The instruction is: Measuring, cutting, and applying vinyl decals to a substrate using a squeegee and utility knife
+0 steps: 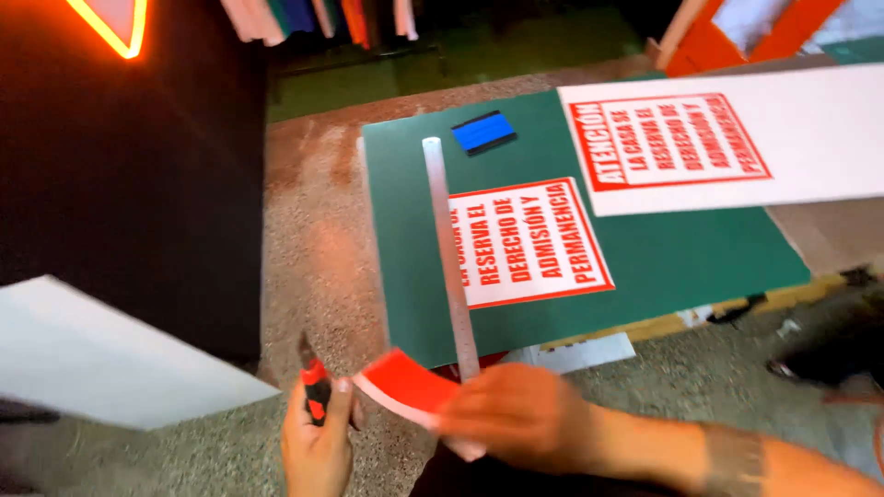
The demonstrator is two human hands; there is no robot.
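Observation:
My left hand [316,449] is at the bottom edge, closed around a red and black utility knife [315,385] with its blade pointing up. My right hand [520,416] reaches in from the right and grips a curled red strip with a white back [405,385]. The strip's left end lies against my left thumb. Just above my right hand is the near end of a long metal ruler [448,248]. It lies on a green cutting mat [405,193], along the left edge of a cut red-and-white sign [529,241].
A larger white sheet with a red printed sign [700,138] overlaps the mat's far right. A blue squeegee [483,132] sits at the mat's top. A white board [92,359] leans at left against a black panel with a glowing neon triangle [115,28].

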